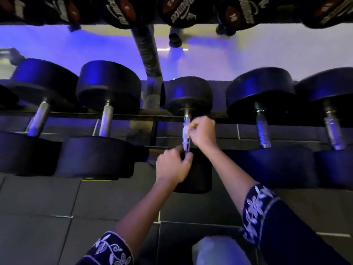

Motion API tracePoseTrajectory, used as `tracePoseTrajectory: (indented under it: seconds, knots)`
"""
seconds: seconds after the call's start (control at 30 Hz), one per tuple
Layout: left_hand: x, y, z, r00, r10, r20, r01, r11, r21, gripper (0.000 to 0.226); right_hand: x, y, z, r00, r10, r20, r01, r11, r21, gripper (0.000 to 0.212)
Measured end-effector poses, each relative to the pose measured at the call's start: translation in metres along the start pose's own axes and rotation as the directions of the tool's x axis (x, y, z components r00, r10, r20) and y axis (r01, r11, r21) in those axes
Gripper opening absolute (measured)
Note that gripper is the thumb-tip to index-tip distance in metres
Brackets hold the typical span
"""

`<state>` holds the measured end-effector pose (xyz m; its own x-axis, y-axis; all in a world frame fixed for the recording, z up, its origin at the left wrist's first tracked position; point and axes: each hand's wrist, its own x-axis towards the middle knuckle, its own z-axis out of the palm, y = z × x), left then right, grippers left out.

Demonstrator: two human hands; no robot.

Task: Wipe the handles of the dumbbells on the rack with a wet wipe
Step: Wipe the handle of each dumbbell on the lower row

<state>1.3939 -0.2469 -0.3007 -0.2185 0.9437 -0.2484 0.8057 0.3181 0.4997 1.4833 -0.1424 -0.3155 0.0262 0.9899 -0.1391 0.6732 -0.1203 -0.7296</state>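
Fingers point(188, 159) curled round one handle point(186, 119) (pale wipe point(185, 133)), left hand point(171, 166) nearer, right hand point(203, 131) farther, five handles visible

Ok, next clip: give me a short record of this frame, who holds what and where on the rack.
setting: lower row of the rack
dumbbell in work: middle dumbbell
right hand: curled round the wet wipe on the handle, far part
left hand: grips the handle at its near end
other handles: no hand on them
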Motion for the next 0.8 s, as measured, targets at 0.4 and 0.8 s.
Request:
tracePoseTrajectory:
  seconds: [0.4, 0.8]
  knots:
    - [0.0, 0.003, -0.003, 0.998, -0.057, 0.007, 0.057, 0.998, -0.032, 0.028, -0.021, -0.002, -0.001, 0.998, 0.055, 0.025, -0.057, 0.995, 0.078, 0.009]
    - [0.003, 0.005, -0.003, 0.998, -0.052, -0.018, 0.051, 0.998, -0.047, 0.019, -0.019, 0.0, 0.005, 0.99, 0.14, -0.004, -0.137, 0.979, 0.148, 0.007]
